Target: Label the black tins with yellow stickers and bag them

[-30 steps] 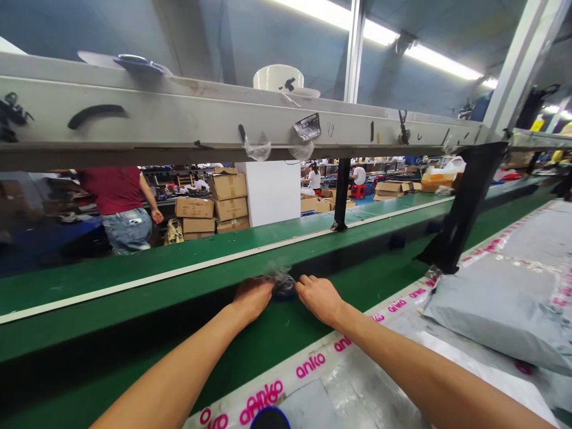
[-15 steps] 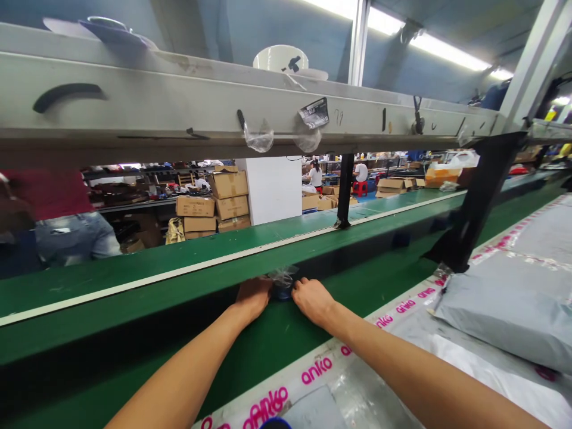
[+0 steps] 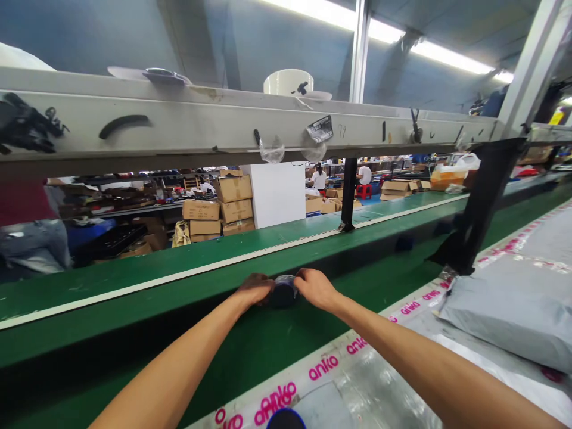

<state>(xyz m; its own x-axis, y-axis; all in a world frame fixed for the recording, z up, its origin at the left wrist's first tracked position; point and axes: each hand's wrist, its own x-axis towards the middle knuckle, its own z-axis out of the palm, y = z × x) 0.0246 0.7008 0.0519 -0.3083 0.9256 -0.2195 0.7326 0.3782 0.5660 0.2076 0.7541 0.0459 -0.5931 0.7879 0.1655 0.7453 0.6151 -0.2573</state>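
A small dark round object (image 3: 284, 293) with clear plastic over its top is between my two hands, above the lower green belt (image 3: 268, 351). My left hand (image 3: 258, 289) closes on its left side, the fingertips partly in shadow. On the right side my right hand (image 3: 316, 288) pinches the plastic at its edge, fingers bent together. Another dark round item with a blue rim (image 3: 286, 419) shows at the bottom edge, on the plastic-covered table (image 3: 339, 381) with pink lettering.
A green ledge (image 3: 201, 274) runs just beyond my hands, under a grey shelf beam (image 3: 179, 128). Black-wrapped posts (image 3: 480, 208) stand at the right. Grey plastic packages (image 3: 509, 310) lie on the table. Cartons (image 3: 235, 188) and people are in the background.
The view has shifted, and the beam sits lower in it. The dark object now shows more of its round face, with the plastic lying closer over it. The person at left is nearer the frame's edge.
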